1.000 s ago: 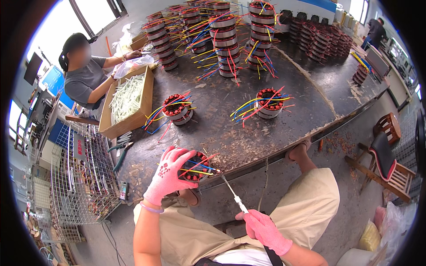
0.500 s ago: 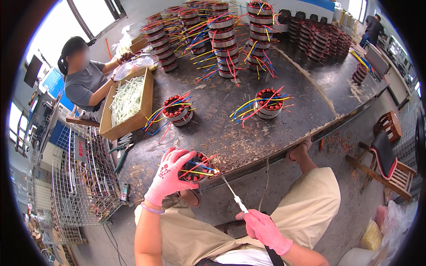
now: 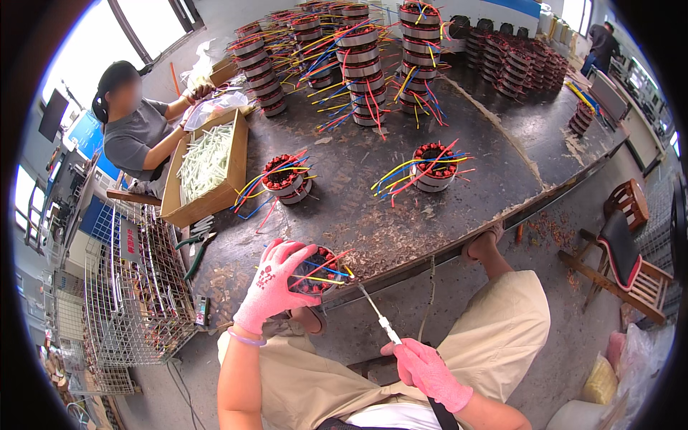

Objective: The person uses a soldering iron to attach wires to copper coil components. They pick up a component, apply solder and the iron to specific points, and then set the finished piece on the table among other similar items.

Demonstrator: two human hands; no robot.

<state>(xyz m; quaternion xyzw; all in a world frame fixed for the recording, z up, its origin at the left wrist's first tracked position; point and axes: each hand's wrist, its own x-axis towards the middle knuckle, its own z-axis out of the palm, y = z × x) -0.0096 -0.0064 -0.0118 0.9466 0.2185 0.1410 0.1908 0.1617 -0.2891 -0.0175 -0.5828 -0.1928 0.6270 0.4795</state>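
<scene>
My left hand (image 3: 275, 281), in a pink glove, is wrapped over a motor stator (image 3: 315, 271) at the table's near edge. Red windings ring its dark middle, and red, blue and yellow wires stick out to the right. My right hand (image 3: 427, 369), also gloved in pink, grips a slim tool (image 3: 385, 324) with a white handle and a long thin metal tube. The tube's tip points at the wire ends just right of the stator; whether it touches them I cannot tell. My left palm hides part of the stator.
Two wired stators, one left (image 3: 288, 188) and one right (image 3: 433, 179), stand on the dark table (image 3: 344, 186). Tall stator stacks (image 3: 362, 72) fill its back. At left are a box of white tubes (image 3: 240, 154), pliers (image 3: 197, 259), a wire basket (image 3: 136, 301) and a co-worker (image 3: 147, 125).
A bright orange glow at the wire ends has vanished, leaving the yellow wire tip visible. Both my hands have stayed nearly still. The co-worker's hands have shifted slightly.
</scene>
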